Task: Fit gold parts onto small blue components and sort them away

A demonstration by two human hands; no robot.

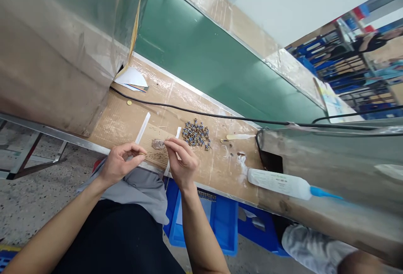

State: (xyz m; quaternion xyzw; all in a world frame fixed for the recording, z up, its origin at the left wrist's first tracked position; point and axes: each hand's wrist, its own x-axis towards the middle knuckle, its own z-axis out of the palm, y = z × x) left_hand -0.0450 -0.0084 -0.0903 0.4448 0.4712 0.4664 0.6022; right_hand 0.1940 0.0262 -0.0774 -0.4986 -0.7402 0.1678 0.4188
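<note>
Left grip point(119, 164) and right grip point(184, 164) pinched, contents unclear; cable point(170, 106) beyond metal parts point(195, 133).

Anything between the fingertips of the left hand point(118, 165) is too small to identify. The right forearm point(201, 228) hides part of a blue plastic tray point(225, 219), while storage shelves point(329, 70) blur and a co-worker point(317, 244) (head smeared) is cropped by the bottom edge.

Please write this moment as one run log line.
left hand: fingertips together, contents unclear; right hand: fingertips beside clear piece, contact unclear; parts: heaped
</note>
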